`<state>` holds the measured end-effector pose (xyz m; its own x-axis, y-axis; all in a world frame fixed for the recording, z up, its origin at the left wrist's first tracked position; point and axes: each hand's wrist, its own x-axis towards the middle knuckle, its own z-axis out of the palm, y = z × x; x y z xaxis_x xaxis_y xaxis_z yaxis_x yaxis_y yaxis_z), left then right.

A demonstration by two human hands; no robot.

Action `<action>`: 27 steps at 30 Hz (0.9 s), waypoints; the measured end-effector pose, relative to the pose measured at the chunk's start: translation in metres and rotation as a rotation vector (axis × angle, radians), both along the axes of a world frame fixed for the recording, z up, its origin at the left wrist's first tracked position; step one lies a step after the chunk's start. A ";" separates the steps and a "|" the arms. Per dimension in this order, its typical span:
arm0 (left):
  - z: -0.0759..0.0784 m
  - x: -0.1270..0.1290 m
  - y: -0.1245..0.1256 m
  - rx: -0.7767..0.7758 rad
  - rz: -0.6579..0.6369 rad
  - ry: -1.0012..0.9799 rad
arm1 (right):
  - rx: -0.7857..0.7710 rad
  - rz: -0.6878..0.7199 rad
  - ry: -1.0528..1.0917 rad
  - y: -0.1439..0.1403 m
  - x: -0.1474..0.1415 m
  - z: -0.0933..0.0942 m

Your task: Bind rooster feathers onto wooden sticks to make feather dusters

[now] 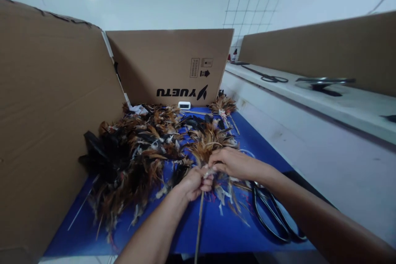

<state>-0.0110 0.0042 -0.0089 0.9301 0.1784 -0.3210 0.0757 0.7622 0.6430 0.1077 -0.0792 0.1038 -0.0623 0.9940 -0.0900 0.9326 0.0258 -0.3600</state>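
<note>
— Brown and black feathers everywhere. What are the hands doing?

— Both meet at the lower middle of the frame. The left hand (194,182) is closed around a thin stick (198,225) that runs down to the bottom edge. The right hand (230,161) pinches a bundle of rust-brown feathers (206,143) against the stick's top, fingers touching the left hand.

— And around them?

— A loose pile of feathers (133,156) spreads left of centre on a blue mat (216,231). Black scissors (272,214) lie at lower right, just under the right forearm. Cardboard walls (168,64) stand at the left and back, with a small white device (184,105) at the back wall's foot.
</note>
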 end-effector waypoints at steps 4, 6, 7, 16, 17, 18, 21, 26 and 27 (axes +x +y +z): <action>-0.001 0.002 0.000 -0.035 0.002 0.056 | -0.032 -0.019 -0.060 0.008 0.006 -0.007; -0.001 0.002 -0.001 -0.046 -0.004 0.063 | -0.045 -0.016 -0.082 0.010 0.008 -0.008; 0.000 0.002 -0.001 -0.052 -0.008 0.068 | -0.050 -0.014 -0.094 0.011 0.008 -0.008; 0.007 0.001 0.000 -0.131 -0.055 0.077 | -0.064 -0.052 -0.145 0.016 0.006 0.001; 0.007 0.001 0.000 -0.144 -0.064 0.083 | -0.071 -0.051 -0.151 0.017 0.006 0.002; 0.007 0.001 0.001 -0.156 -0.073 0.087 | -0.077 -0.048 -0.157 0.018 0.005 0.003; 0.006 0.000 0.003 -0.178 -0.106 0.065 | -0.087 -0.043 -0.175 0.020 0.003 0.005; 0.005 -0.001 0.003 -0.152 -0.152 0.036 | -0.131 -0.026 -0.222 0.028 0.003 0.002; 0.004 -0.001 0.002 -0.130 -0.147 0.036 | -0.144 -0.028 -0.231 0.029 0.004 0.001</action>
